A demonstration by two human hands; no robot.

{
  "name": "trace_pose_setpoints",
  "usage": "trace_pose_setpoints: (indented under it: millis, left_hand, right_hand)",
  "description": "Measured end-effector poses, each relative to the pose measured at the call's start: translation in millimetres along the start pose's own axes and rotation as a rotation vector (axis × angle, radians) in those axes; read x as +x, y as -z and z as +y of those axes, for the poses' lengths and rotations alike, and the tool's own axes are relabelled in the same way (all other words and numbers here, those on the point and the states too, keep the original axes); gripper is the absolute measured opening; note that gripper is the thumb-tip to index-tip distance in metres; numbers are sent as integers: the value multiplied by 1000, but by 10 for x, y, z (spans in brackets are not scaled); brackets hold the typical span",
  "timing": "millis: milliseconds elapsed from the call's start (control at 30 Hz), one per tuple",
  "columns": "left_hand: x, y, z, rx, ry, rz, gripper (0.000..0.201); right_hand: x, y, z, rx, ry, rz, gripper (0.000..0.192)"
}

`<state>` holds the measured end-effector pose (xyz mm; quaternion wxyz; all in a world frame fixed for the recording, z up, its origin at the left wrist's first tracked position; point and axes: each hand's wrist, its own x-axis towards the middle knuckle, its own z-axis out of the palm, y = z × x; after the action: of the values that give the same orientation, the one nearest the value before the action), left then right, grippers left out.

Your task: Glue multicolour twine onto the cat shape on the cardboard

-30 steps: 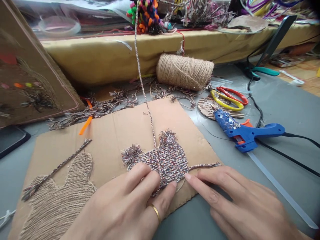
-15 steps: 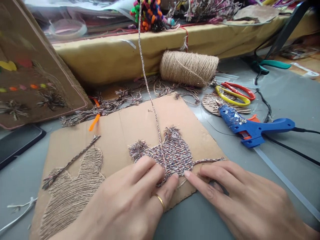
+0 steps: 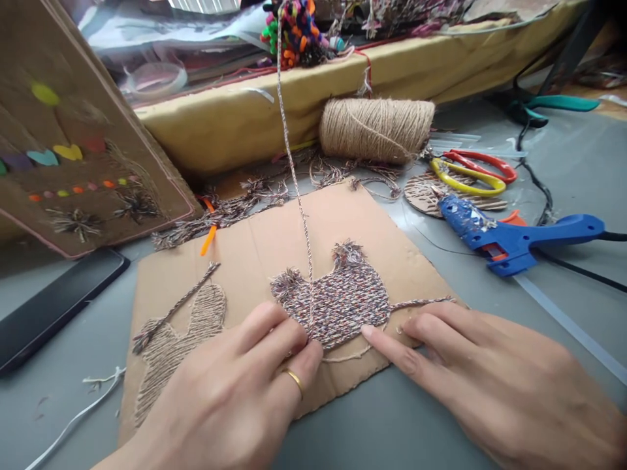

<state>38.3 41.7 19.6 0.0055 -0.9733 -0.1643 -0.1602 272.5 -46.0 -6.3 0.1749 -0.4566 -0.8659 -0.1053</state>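
Observation:
A piece of cardboard [image 3: 249,248] lies on the table, bearing a shape filled with rows of multicoloured twisted cord [image 3: 337,300] with two frayed tufts on top. My left hand [image 3: 235,385], a ring on one finger, pinches the loose cord [image 3: 295,176] at the shape's lower left. From there the cord runs up past the top of the view. My right hand [image 3: 470,372] rests on the cardboard, index finger stretched out and its tip pressing the shape's lower edge. Left of it, a jute-filled shape [image 3: 169,365] is partly covered by my left hand.
A blue glue gun [image 3: 519,241], red-and-yellow-handled scissors [image 3: 470,176] and a jute spool [image 3: 377,129] stand to the right and behind. At left are a dark phone [image 3: 59,307] and a decorated cardboard panel [image 3: 83,150]. Frayed cord scraps [image 3: 235,205] lie behind the cardboard.
My left thumb and fingers have shifted left along the shape's lower edge, away from my right index fingertip. More of the lower edge shows. The whole view has shifted slightly.

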Motion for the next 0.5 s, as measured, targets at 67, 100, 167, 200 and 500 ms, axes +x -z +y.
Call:
trace_pose_setpoints:
  millis: [67, 100, 167, 200, 500]
  left_hand:
    - [-32, 9, 9, 28, 17, 12, 32]
    - [-44, 15, 17, 40, 28, 18, 33]
    - [-64, 20, 31, 50, 42, 20, 32]
    - [-76, 18, 36, 45, 46, 13, 30]
    - [-207, -115, 18, -11, 31, 112, 25]
  right_hand:
    - [0, 3, 3, 0, 6, 8, 38]
    - [-4, 3, 5, 2, 17, 8, 38]
    - [-15, -2, 10, 7, 42, -1, 39]
    - [-19, -7, 11, 3, 54, -9, 40]
    - [31, -31, -18, -62, 72, -33, 42]
